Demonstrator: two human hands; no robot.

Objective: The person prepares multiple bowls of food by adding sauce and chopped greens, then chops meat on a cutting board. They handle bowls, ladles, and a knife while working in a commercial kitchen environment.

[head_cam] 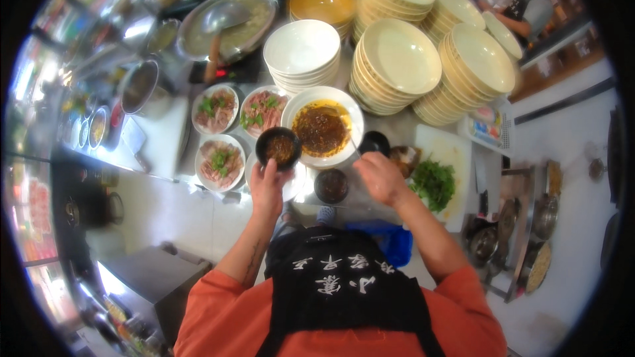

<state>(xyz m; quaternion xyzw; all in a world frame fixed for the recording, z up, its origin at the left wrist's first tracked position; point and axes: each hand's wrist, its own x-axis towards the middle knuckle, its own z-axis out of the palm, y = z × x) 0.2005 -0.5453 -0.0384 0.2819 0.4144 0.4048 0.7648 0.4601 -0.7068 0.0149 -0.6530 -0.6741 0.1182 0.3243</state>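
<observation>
My left hand (268, 186) holds a small black bowl (279, 148) of dark brown sauce by its near rim, above a white plate (294, 184). At its upper right stands a white bowl (322, 126) with dark sauce and orange oil. My right hand (381, 177) grips the handle of a utensil (354, 145) that reaches into this white bowl; its lower end is hidden in the sauce. Between my hands, near the counter's edge, sits another small dark bowl of sauce (331, 186). A further black bowl (375, 144) stands just beyond my right hand.
Several plates of sliced meat with green herbs (220, 163) lie left. White bowls (302, 48) and cream bowls (396, 57) are stacked behind. A large pan with a ladle (227, 24) stands back left. Right are cilantro (433, 185) and a cutting board (457, 208). A person (527, 10) is back right.
</observation>
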